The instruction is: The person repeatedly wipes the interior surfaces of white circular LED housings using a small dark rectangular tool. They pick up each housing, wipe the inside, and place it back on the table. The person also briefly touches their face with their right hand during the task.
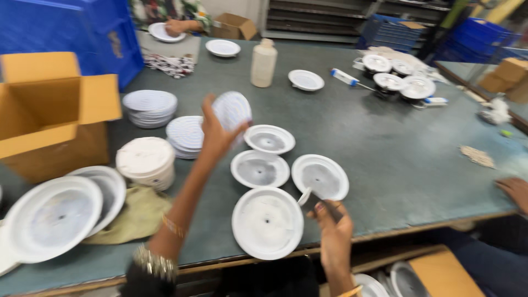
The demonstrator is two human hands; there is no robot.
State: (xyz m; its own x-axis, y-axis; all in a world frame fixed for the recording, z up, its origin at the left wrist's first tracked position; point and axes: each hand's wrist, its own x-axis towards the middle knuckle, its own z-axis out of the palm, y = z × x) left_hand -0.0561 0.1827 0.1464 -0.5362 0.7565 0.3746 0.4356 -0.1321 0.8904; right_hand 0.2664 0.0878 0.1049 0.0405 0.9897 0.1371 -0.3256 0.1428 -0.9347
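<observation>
Landmark: nearest white dish (267, 222), lying just inside the table's near edge (385, 234).
Left hand (215, 132): raised beyond the dish, fingers closed around a white disc (232, 111).
Right hand (330, 223): at the dish's right rim, closed on a small brush (309, 200).
Three more dishes (319, 176) just behind.
Bare tabletop opens to the dish's far right.
Open cardboard box (52, 113) far left.

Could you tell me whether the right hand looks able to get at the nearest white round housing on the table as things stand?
Probably yes: the right hand, holding a small brush-like tool, sits just beside the nearest white housing, with nothing between them.
</observation>
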